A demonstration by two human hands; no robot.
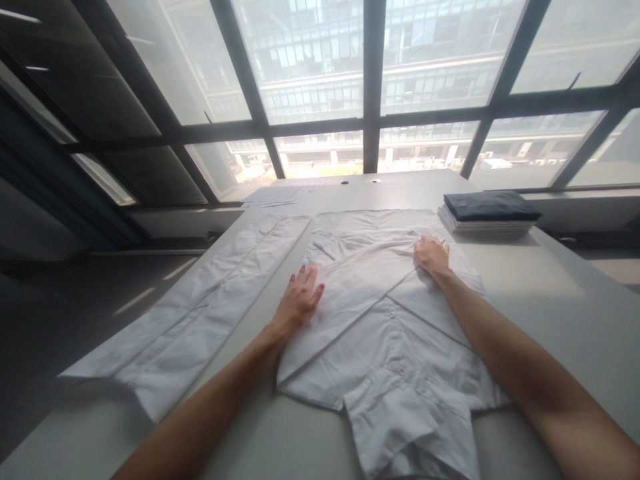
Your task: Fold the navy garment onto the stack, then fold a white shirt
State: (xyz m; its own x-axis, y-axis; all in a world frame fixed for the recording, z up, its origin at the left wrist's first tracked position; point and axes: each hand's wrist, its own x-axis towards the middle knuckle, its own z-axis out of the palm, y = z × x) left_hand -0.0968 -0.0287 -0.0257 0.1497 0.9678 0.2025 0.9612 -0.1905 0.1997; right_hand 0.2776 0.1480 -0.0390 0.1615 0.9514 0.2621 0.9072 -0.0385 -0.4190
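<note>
A white shirt (pixel 380 333) lies spread on a pale table (pixel 540 293), with both sleeves folded in across its middle. My left hand (pixel 299 299) rests flat on the left folded part, fingers stretched out and slightly apart. My right hand (pixel 431 255) lies palm down farther up on the right side of the shirt, near its far edge, fingers extended on the cloth. Neither hand holds anything. The shirt's near end, with the collar, hangs toward me at the table's front edge.
A second white garment (pixel 200 320) lies long and flat on the left, reaching over the table's left edge. A folded stack with a dark navy piece on top (pixel 490 210) sits at the far right. Papers (pixel 273 195) lie at the far end, below large windows.
</note>
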